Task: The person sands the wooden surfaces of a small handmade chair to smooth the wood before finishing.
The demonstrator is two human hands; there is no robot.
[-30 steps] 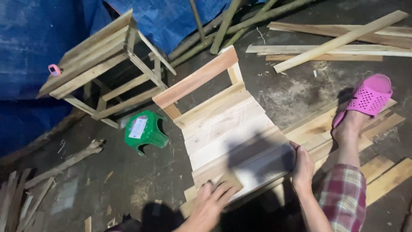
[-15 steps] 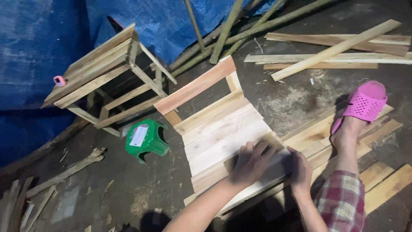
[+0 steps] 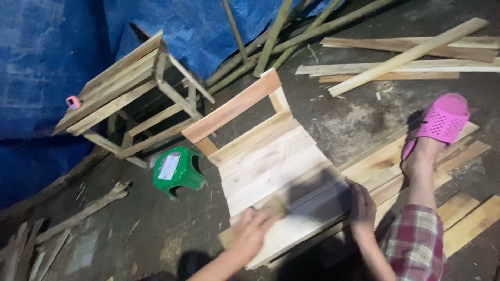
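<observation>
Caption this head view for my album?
Left hand and right hand press on a pale wooden chair.

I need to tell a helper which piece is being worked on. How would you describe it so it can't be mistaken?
In front of the blue tarp, two slatted wooden pieces sit on the dirt floor. It's the nearer small chair, under both hands, the only one with a backrest board; the other stands tilted.
</observation>
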